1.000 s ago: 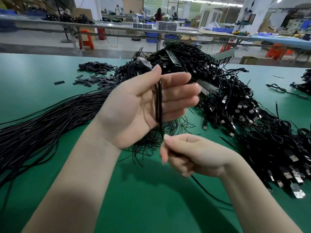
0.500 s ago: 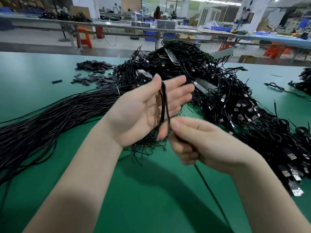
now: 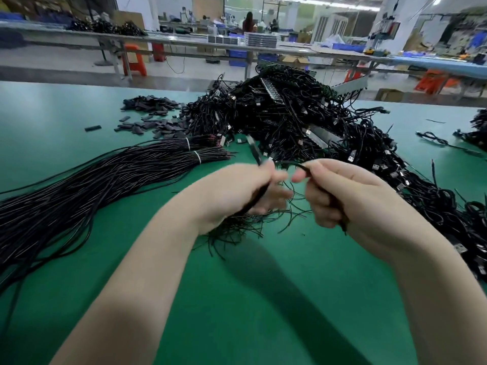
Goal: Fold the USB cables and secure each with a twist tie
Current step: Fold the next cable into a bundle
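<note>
Two hands meet above the green counter [image 3: 79, 259], each clamped on the same black USB cable [image 3: 254, 151]. The left hand [image 3: 237, 193] has its fingers curled round a gathered length of it, and one end sticks up past the thumb, blurred. The right hand [image 3: 350, 196] pinches another stretch of that cable between thumb and forefinger, close beside the left. Under the hands lies a loose scatter of thin black twist ties [image 3: 237, 233]. Long tied bundles of straight cables [image 3: 79, 185] lie to the left, and a big heap of tangled cables [image 3: 303, 122] rises behind.
</note>
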Demonstrator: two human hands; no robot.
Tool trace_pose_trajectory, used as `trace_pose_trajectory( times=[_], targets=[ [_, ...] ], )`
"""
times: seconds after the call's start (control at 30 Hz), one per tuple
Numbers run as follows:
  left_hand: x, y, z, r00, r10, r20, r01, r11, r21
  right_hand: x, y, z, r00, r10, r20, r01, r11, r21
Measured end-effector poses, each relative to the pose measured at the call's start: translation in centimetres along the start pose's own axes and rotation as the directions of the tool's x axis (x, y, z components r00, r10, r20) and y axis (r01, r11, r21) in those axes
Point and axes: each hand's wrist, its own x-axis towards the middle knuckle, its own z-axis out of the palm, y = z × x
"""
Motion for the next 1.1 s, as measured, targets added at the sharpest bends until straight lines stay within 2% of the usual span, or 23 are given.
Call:
trace_pose_trajectory(
  times=[0.03, 0.1, 0.17, 0.2, 0.3, 0.37, 0.43, 0.57, 0.67, 0.9, 1.1],
  targets=[
    [0.2, 0.1, -0.1, 0.996, 0.069, -0.054, -0.078, 0.983, -0.167, -0.1, -0.1, 0.8, 0.997, -0.038, 0.061, 0.037, 0.999, 0.015],
    [-0.1, 0.7, -0.5, 0.981, 0.187, -0.05, -0.188, 0.865, -0.464, -0.2, 0.2, 2.5, 0.985, -0.054, 0.161, 0.054, 0.999, 0.009],
    [-0.8, 1.4, -0.6, 0.963, 0.268, -0.027, -0.222, 0.734, -0.642, 0.1, 1.0, 3.6, 0.976, 0.024, 0.217, -0.022, 1.0, -0.013],
    [-1.1, 1.7, -0.5, 0.959, 0.279, -0.046, -0.237, 0.705, -0.668, 0.3, 1.3, 3.9, 0.972, 0.073, 0.222, -0.068, 0.997, -0.03],
    [-1.3, 1.9, -0.1, 0.964, 0.245, -0.104, -0.257, 0.757, -0.601, 0.7, 2.1, 3.7, 0.979, 0.132, 0.157, -0.114, 0.986, -0.119],
    [-1.2, 1.9, 0.1, 0.966, 0.229, -0.124, -0.257, 0.773, -0.58, 0.8, 2.0, 3.2, 0.992, 0.107, 0.063, -0.09, 0.969, -0.231],
    [-0.8, 1.7, 0.3, 0.965, 0.229, -0.132, -0.263, 0.793, -0.55, 0.9, 1.9, 2.7, 0.998, 0.068, -0.005, -0.067, 0.971, -0.229],
    [-0.2, 0.9, 0.9, 0.974, 0.221, -0.052, -0.219, 0.848, -0.483, 0.7, 1.3, 3.3, 0.997, -0.054, 0.048, 0.058, 0.994, -0.093],
    [-0.1, 0.7, 1.0, 0.977, 0.211, -0.01, -0.184, 0.826, -0.533, 0.6, 0.9, 3.8, 0.996, -0.076, 0.052, 0.079, 0.995, -0.054],
    [-0.1, 0.8, 2.0, 0.969, 0.207, -0.134, -0.246, 0.847, -0.471, 0.6, 1.4, 3.7, 0.997, -0.067, 0.043, 0.07, 0.995, -0.073],
    [-0.5, 1.3, 2.2, 0.969, 0.228, -0.093, -0.242, 0.804, -0.543, 0.9, 1.9, 3.7, 0.997, -0.081, 0.007, 0.081, 0.994, -0.071]
  ],
)
